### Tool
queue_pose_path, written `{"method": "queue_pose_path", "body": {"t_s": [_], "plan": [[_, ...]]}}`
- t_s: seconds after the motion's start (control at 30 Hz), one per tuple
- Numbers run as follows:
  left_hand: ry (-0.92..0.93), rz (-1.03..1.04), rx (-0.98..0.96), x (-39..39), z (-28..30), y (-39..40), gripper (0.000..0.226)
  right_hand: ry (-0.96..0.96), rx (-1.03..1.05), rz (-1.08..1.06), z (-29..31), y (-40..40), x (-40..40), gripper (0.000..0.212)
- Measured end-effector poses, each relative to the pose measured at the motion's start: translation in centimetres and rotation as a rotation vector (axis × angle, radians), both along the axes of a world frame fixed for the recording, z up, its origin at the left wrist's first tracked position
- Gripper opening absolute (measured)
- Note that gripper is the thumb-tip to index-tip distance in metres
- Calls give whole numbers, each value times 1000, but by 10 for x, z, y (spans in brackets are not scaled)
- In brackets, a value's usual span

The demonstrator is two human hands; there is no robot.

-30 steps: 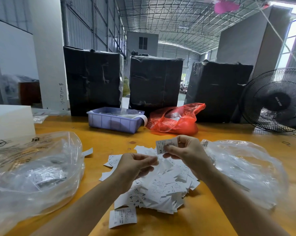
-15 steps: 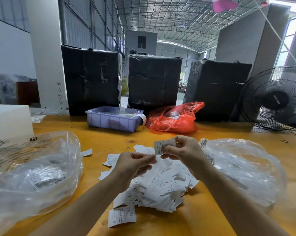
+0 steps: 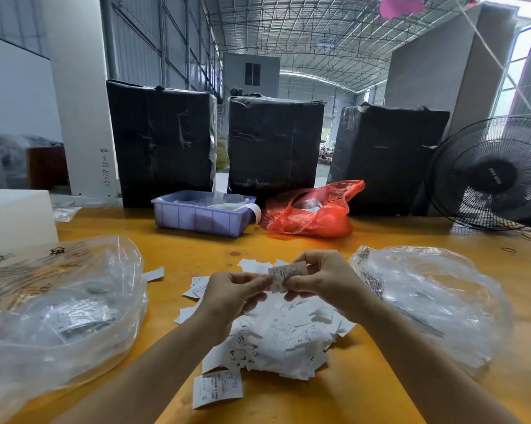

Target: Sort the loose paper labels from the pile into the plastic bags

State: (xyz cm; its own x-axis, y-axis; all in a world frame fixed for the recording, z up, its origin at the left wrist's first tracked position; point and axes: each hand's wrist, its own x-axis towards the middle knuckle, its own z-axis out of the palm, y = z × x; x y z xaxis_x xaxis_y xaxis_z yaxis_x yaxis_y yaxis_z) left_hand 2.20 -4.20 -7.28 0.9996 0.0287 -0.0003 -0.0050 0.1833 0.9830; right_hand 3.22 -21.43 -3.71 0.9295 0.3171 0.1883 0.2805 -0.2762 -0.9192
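At frame centre, above label pile [image 3: 276, 335], single label [image 3: 287, 274] pinched by right hand [image 3: 322, 280] and left hand [image 3: 233, 296]; long axis horizontal; right plastic bag [image 3: 435, 304] nearer right hand.

two bare forearms, hands [image 3: 288, 289] ungloved, no sleeves

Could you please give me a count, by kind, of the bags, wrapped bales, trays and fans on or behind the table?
Clear plastic bags: 2, left bag and right bag
Red plastic bag: 1
Black wrapped bales: 3, left, middle, right
Purple tray: 1
Black fan: 1
Total: 8
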Motion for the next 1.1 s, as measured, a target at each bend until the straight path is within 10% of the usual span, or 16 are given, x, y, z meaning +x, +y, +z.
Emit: {"method": "queue_pose_path", "body": {"t_s": [0.33,1.1], "plan": [[-45,-7,86,-2,0,1,9,-36,248,-146,6,-2,1,9],[-29,19,103,-4,3,-2,23,-76,116,-110,1,6,-3,17]]}}
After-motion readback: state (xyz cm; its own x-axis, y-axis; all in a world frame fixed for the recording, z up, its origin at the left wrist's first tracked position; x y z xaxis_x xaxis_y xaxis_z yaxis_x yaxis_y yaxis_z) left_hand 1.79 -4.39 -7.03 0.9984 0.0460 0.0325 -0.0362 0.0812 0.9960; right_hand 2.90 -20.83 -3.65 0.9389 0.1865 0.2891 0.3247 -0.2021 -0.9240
